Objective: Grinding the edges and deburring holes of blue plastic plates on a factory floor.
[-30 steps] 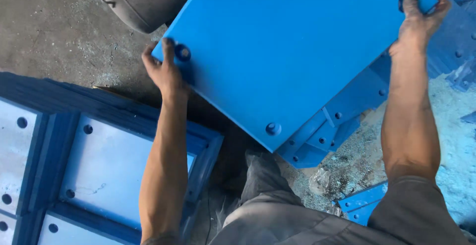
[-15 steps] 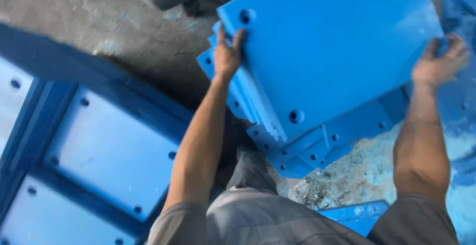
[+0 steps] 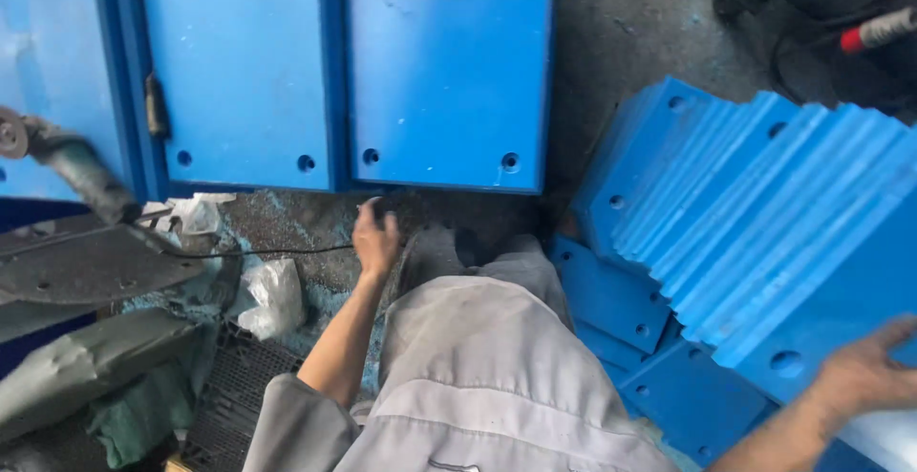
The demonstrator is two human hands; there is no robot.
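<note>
Person resting the right hand (image 3: pixel 874 372) on a leaning stack of blue plates (image 3: pixel 764 214).

The stack is lying at the right on the floor (image 3: pixel 621 23); the right hand is lying open on it. The left hand (image 3: pixel 375 238), fingers loosely apart, is reaching down near a black cable (image 3: pixel 258 252), holding nothing.

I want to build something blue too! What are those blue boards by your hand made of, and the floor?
The blue boards look like thick solid plastic, perhaps painted board: matte, blue through their stacked edges, with drilled round holes. The right hand rests on the top one. The floor looks like rough grey concrete, dusted with blue specks.
</note>
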